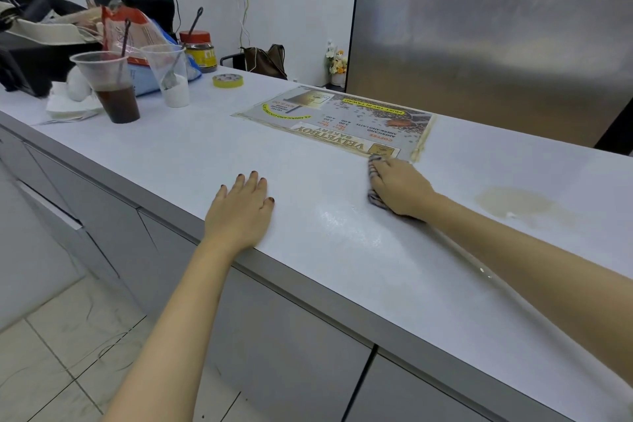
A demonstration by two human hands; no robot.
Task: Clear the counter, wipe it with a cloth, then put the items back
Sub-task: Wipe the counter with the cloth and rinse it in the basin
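While wiping, keep the right hand [400,187] pressed flat on the cloth [376,178], fingers closed over the bunched fabric, right of centre in the frame at the near corner of the menu [337,122]. Work outward in overlapping strokes across the counter [205,147], following the wet sheen below the cloth. Then carry over to the tan stain [513,204] at centre right, which looks untouched. Go lightly over the menu edge, so as not to lift it. Leave the left hand [239,212] as a brace: palm down near the front edge, fingers a little spread, gripping nothing.

Cleared items crowded at upper left:
- cup [109,89], clear plastic, about a third full of dark drink, with a stirrer standing in it
- second cup [169,77], clear, holding a white powder or cream at the bottom and a spoon
- jar [200,50], red lid, yellow label, utensil sticking out; contents not visible
- tape roll [227,80], yellow, lying flat just right of the jar

Return these only once the surface is dry.
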